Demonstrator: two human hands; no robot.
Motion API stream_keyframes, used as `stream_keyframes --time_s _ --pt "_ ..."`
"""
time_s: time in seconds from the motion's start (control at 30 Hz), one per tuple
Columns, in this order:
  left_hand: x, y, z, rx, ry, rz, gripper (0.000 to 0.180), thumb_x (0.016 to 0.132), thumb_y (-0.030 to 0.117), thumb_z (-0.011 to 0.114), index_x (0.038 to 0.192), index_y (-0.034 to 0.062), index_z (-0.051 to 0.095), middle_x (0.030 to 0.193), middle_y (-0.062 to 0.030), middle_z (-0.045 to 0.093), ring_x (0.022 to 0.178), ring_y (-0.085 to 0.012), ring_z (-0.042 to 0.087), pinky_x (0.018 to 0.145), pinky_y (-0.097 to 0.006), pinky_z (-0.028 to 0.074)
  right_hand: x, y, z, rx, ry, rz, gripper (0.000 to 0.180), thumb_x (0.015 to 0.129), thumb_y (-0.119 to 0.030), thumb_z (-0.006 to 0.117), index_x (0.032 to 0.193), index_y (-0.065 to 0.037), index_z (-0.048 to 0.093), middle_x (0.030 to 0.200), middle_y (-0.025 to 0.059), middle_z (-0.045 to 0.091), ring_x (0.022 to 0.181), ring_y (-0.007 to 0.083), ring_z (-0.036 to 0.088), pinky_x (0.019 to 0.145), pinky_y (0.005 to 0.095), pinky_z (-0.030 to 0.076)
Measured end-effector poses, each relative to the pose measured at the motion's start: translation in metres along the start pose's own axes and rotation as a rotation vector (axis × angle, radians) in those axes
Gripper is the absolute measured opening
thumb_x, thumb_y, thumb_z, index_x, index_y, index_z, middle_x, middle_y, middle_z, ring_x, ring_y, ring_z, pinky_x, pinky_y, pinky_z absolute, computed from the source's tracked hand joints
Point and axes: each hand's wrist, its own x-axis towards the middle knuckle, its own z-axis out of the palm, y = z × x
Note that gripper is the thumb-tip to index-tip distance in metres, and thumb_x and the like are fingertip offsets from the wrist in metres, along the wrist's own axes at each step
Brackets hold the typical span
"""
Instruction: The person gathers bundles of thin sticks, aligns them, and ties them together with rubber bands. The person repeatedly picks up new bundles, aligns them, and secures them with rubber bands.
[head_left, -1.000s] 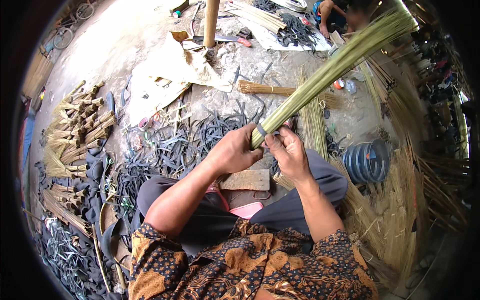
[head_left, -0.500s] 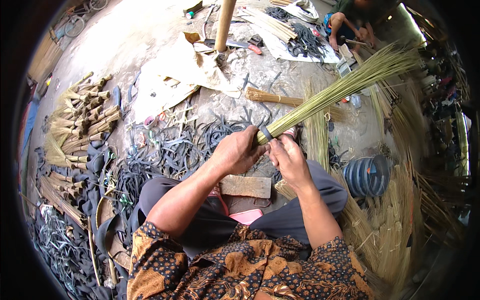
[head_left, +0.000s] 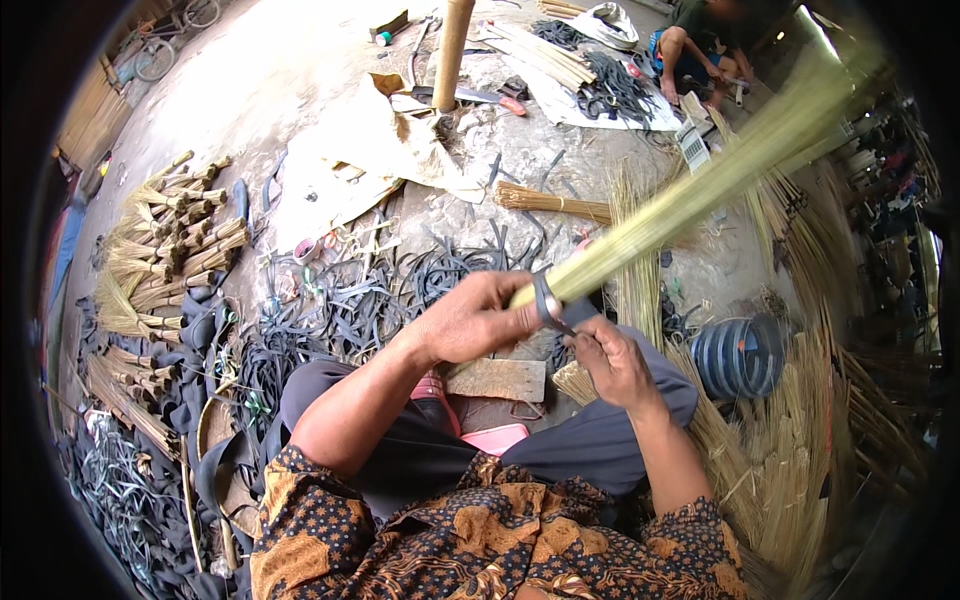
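Observation:
A long bundle of thin green-yellow sticks [head_left: 660, 220] slants up to the far right, its far end smeared by motion. My left hand [head_left: 485, 318] is closed around its near end. A dark rubber strip [head_left: 543, 298] loops round the bundle just beyond my left fingers. My right hand [head_left: 612, 362] pinches the strip's loose end a little to the right, and the strip is stretched between the hands. Below my hands lies a wooden block [head_left: 495, 380], between my crossed legs.
Many dark rubber strips [head_left: 440, 280] cover the floor ahead and left. Tied bundles [head_left: 175, 230] are piled at left. A striped dark container [head_left: 737, 357] and loose sticks [head_left: 780, 450] are at right. A wooden post [head_left: 452, 55] rises ahead; another person [head_left: 700, 50] sits far right.
My right hand has moved to the right and down, drawing the strip out from the bundle. The bundle has swung and its far end is now blurred. The other person's hands have shifted.

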Motion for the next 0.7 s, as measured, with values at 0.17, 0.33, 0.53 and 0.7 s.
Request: stream_keyframes --time_s 0.17,0.33,0.53,0.7 --pt "0.008 -0.005 0.017 -0.26 -0.334 -0.089 0.039 0.101 0.036 0.073 0.112 -0.0004 0.068 0.09 -0.006 0.074 0.08 -0.0127 0.072 0.078 -0.028 0.06 0.035 0.004 -0.011 -0.31 -0.022 -0.303 0.016 0.089 -0.005 0.072 0.104 -0.004 0.067 0.098 0.0153 0.072 0.09 0.0343 0.071 0.08 0.0426 0.057" --pt "0.011 -0.006 0.002 0.488 0.131 0.01 0.042 0.098 0.039 0.074 0.109 -0.0013 0.068 0.074 -0.0115 0.063 0.07 -0.0179 0.066 0.066 -0.035 0.051 0.052 -0.046 -0.027 -0.644 -0.238 0.109 0.021 0.1 -0.017 0.063 0.119 -0.007 0.066 0.107 0.025 0.071 0.1 0.0436 0.069 0.081 0.053 0.055" --pt "0.008 -0.01 -0.005 0.867 0.321 0.0 0.044 0.097 0.042 0.069 0.113 0.0012 0.065 0.086 -0.0222 0.071 0.088 -0.0451 0.069 0.074 -0.053 0.054 0.078 -0.075 -0.011 -0.739 -0.025 -0.224 0.028 0.094 -0.02 0.073 0.119 -0.007 0.067 0.102 0.0154 0.071 0.089 0.0383 0.071 0.075 0.0453 0.057" --pt "0.009 -0.019 -0.005 0.875 0.349 0.015 0.044 0.096 0.041 0.069 0.115 0.0013 0.064 0.091 -0.023 0.072 0.092 -0.0444 0.07 0.077 -0.053 0.056 0.101 -0.065 -0.002 -0.873 -0.065 -0.398 0.023 0.094 -0.02 0.073 0.108 -0.005 0.066 0.091 0.012 0.069 0.081 0.0366 0.07 0.072 0.0462 0.056"
